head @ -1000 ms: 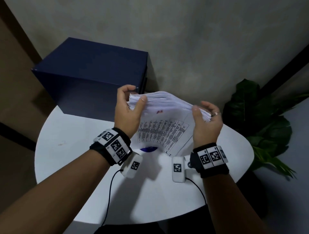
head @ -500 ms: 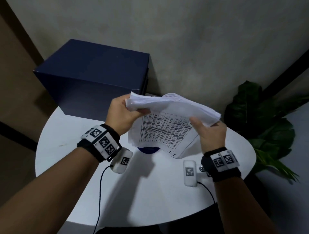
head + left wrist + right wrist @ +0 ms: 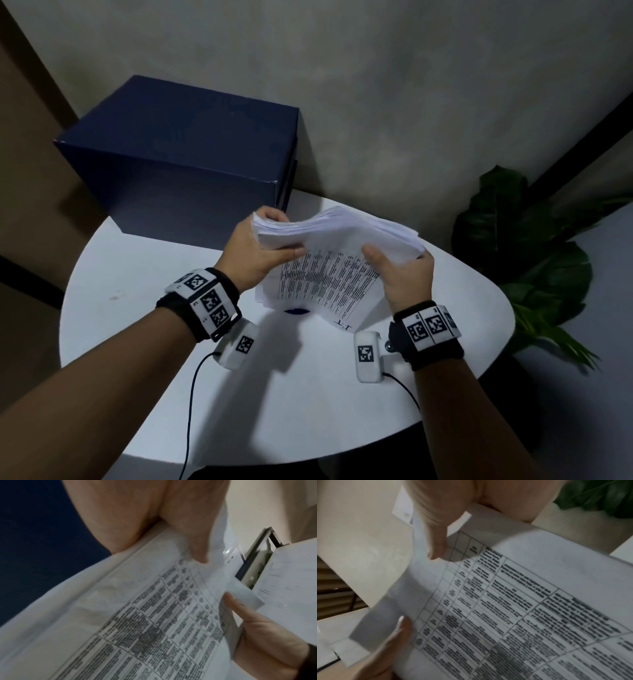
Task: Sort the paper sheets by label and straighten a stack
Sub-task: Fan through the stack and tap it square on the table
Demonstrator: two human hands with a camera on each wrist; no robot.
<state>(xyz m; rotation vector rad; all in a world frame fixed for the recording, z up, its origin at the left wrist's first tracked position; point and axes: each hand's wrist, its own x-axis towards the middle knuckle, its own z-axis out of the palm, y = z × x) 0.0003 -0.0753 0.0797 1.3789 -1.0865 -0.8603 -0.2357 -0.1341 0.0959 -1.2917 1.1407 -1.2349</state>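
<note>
A thick stack of white paper sheets (image 3: pixel 337 240) stands tilted on the round white table (image 3: pixel 137 308), its lower edge near the table top. The near sheet shows a printed table of text (image 3: pixel 163 622) (image 3: pixel 513 608). My left hand (image 3: pixel 263 245) grips the stack's upper left corner, thumb on the printed face and fingers behind. My right hand (image 3: pixel 399 265) grips the upper right corner the same way. A small dark blue object (image 3: pixel 296 311) peeks out under the stack's lower edge.
A large dark blue box (image 3: pixel 185 164) stands at the table's back left, just behind the stack. A green leafy plant (image 3: pixel 524 246) is off the table's right side. Cables run from the wrist cameras over the table's near edge.
The stack has dropped lower and tilted toward me, with both hands following it down. My right thumb has come further onto the printed face.
</note>
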